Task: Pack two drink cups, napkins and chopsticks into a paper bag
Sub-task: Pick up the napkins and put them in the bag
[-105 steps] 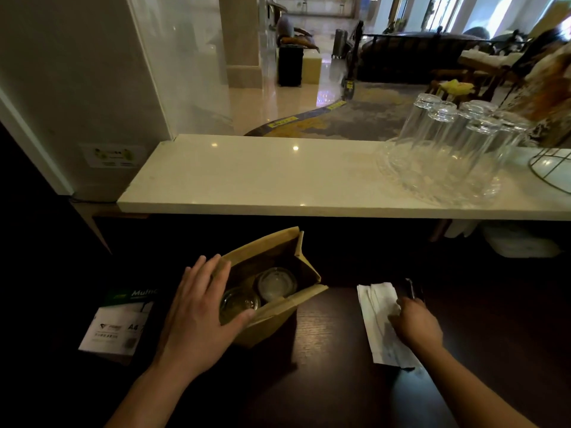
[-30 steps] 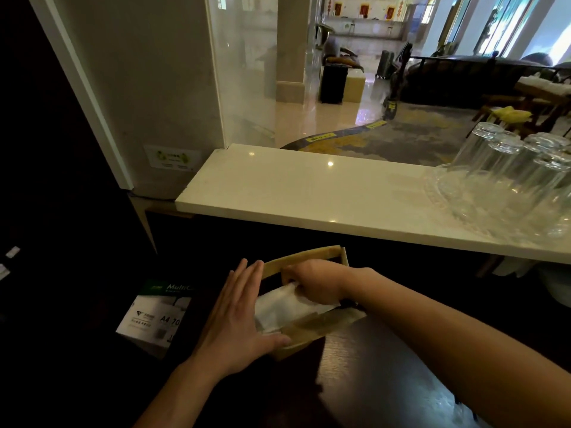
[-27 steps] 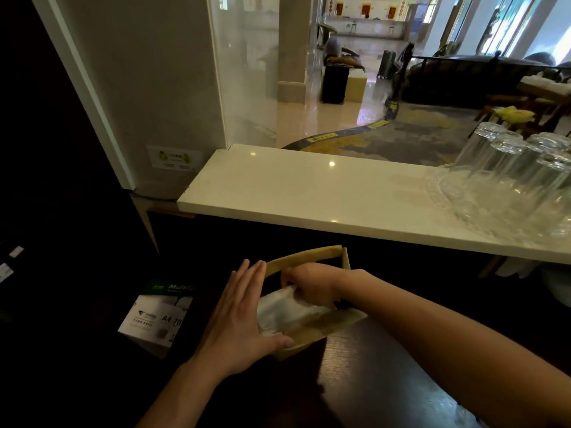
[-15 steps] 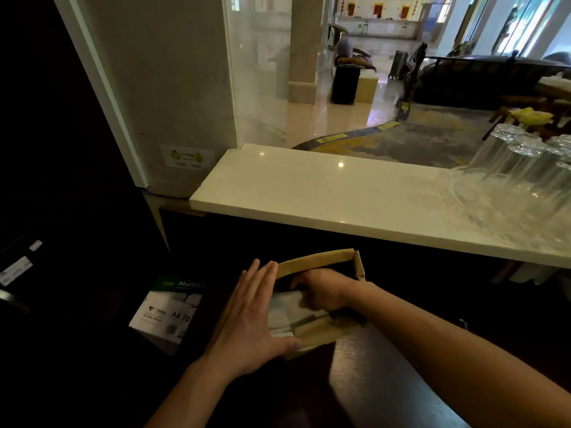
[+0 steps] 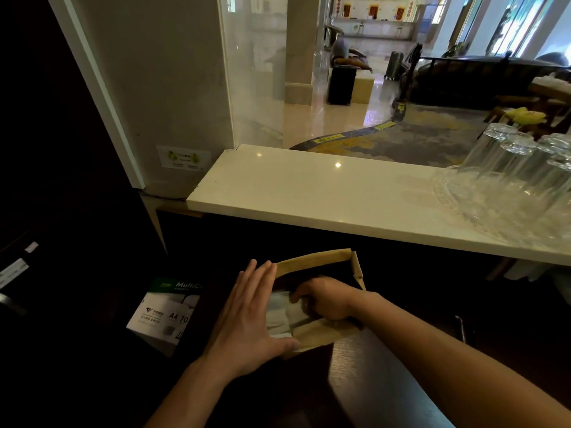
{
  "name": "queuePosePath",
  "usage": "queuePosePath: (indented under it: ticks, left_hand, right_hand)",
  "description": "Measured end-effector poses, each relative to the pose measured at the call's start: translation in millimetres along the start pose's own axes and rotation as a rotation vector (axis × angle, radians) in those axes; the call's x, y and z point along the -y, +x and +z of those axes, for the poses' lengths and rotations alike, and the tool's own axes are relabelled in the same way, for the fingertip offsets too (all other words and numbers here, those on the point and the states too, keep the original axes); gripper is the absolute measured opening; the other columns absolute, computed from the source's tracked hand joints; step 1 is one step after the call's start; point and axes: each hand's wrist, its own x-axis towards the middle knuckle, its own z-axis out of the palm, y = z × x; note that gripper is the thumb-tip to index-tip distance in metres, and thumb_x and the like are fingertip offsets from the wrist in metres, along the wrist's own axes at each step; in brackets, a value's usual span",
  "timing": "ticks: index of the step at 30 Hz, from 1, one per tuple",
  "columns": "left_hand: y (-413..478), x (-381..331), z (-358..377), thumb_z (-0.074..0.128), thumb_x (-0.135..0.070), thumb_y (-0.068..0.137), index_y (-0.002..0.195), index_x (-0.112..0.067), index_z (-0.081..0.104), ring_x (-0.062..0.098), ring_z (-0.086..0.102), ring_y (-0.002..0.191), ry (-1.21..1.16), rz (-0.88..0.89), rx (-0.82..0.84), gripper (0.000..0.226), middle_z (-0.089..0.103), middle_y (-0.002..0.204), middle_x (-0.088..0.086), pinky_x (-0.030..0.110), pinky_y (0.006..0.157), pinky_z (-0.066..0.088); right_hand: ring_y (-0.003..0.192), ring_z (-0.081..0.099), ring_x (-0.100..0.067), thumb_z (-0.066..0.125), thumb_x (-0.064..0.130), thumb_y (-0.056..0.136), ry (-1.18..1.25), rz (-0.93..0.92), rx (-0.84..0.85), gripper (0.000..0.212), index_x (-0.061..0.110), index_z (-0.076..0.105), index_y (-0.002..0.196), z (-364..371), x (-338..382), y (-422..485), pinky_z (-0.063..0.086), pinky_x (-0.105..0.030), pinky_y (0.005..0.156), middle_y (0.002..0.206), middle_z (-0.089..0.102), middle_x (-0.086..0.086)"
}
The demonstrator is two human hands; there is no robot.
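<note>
Bag rim: your flat, released left hand (image 5: 247, 319) braces the stiff brown paper bag (image 5: 312, 262).
Bag mouth: your right hand (image 5: 327, 299) grasps soft white napkins (image 5: 282, 316) inside.
Room: dark glossy surface (image 5: 370, 381) open rightward.

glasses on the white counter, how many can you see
4 at least, upturned on the clear glass tray at the counter's right end: glasses at and. The frame edge cuts the cluster, so more may be hidden.

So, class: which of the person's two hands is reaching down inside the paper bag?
The right hand: it is inside the paper bag, on the napkins. The left hand lies flat against the bag's outer side.
</note>
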Motion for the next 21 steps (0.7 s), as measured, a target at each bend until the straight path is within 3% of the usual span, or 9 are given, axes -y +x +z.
queuePosePath:
  ticks: [4, 9, 12, 15, 18, 21]
  left_hand:
    - [-2, 1, 0, 0.073, -0.063, 0.069, 0.145, -0.036, -0.024, -0.006, -0.041, 0.129, -0.02, 0.006, -0.003, 0.126, -0.039, 0.141, -0.029, 0.028, 0.115, -0.013]
    - [-2, 6, 2, 0.07, -0.066, 0.069, 0.149, -0.032, -0.018, -0.001, -0.035, 0.136, 0.014, 0.028, -0.016, 0.123, -0.026, 0.155, -0.022, 0.032, 0.117, -0.01]
    - [-1, 7, 3, 0.069, -0.065, 0.069, 0.151, -0.031, -0.012, 0.001, -0.033, 0.138, 0.02, 0.047, -0.031, 0.12, -0.021, 0.157, -0.02, 0.032, 0.117, -0.01]
    - [0, 5, 5, 0.066, -0.067, 0.071, 0.151, -0.03, -0.012, 0.002, -0.033, 0.138, 0.045, 0.069, -0.043, 0.118, -0.023, 0.157, -0.019, 0.029, 0.115, -0.014]
    - [3, 4, 6, 0.061, -0.071, 0.073, 0.152, -0.027, -0.01, 0.004, -0.031, 0.14, 0.071, 0.091, -0.061, 0.115, -0.02, 0.159, -0.015, 0.028, 0.116, -0.017]
    - [8, 4, 9, 0.046, -0.078, 0.072, 0.153, -0.023, -0.003, 0.007, -0.025, 0.143, 0.102, 0.098, -0.072, 0.109, -0.013, 0.161, -0.009, 0.031, 0.116, -0.015]
  right_hand:
    - [0.108, 0.061, -0.015, 0.055, 0.008, 0.088, 0.118, 0.011, -0.073, 0.042, 0.027, 0.062, 0.125, -11, 6, -12, 0.052, -0.033, 0.092, 0.119, 0.065, 0.002]
    - [0.096, 0.064, 0.002, 0.062, 0.009, 0.088, 0.435, -0.035, -0.271, 0.028, 0.025, 0.07, 0.111, -34, 14, -57, 0.051, -0.02, 0.087, 0.104, 0.071, 0.015]
    - [0.083, 0.069, -0.005, 0.068, 0.006, 0.086, 0.717, -0.019, -0.494, 0.022, 0.02, 0.073, 0.102, -40, 1, -89, 0.056, -0.022, 0.076, 0.092, 0.076, 0.004]
    - [0.071, 0.07, -0.015, 0.069, 0.004, 0.085, 0.897, 0.132, -0.723, 0.017, 0.016, 0.072, 0.097, -38, -27, -115, 0.06, -0.028, 0.066, 0.084, 0.075, -0.01]
    - [0.068, 0.07, -0.019, 0.072, 0.008, 0.084, 0.749, 0.385, -0.814, 0.014, 0.02, 0.072, 0.092, -17, -75, -131, 0.06, -0.035, 0.065, 0.079, 0.073, -0.007]
    - [0.077, 0.07, -0.018, 0.074, 0.019, 0.082, 0.469, 0.629, -0.784, 0.01, 0.025, 0.072, 0.09, 17, -123, -144, 0.057, -0.038, 0.074, 0.086, 0.074, 0.001]
